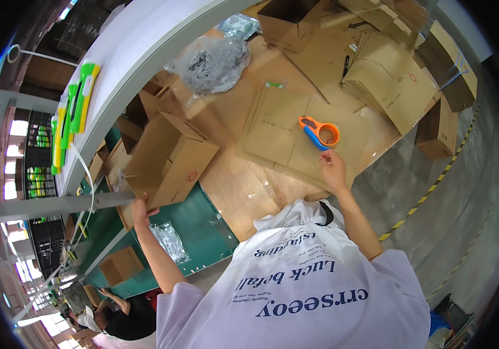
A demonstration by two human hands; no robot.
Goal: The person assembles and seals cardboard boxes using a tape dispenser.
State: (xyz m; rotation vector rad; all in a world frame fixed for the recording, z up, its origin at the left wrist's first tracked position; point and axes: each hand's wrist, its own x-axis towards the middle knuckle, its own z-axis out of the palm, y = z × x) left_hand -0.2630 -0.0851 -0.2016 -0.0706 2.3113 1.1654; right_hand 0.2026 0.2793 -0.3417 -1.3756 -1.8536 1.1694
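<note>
An open cardboard box (pixel 181 171) leans on its side at the left of the work table. My left hand (pixel 140 212) is at its lower corner, the thumb apart and the fingers closed over the cardboard edge. Toward the right, an orange and blue tape dispenser (pixel 314 137) lies on a stack of flattened cartons (pixel 284 131). The curled fingers of my right hand (pixel 334 170) meet the near end of the dispenser, by its blue handle. Part of that grip is hidden.
A clear plastic bag (pixel 211 65) lies at the back. More flat cartons (pixel 392 81) with a black marker (pixel 346 65) are at far right. A grey metal post (pixel 57 209) and a shelf with green-yellow packages (pixel 83 99) border the left. Another person (pixel 124 317) works at lower left.
</note>
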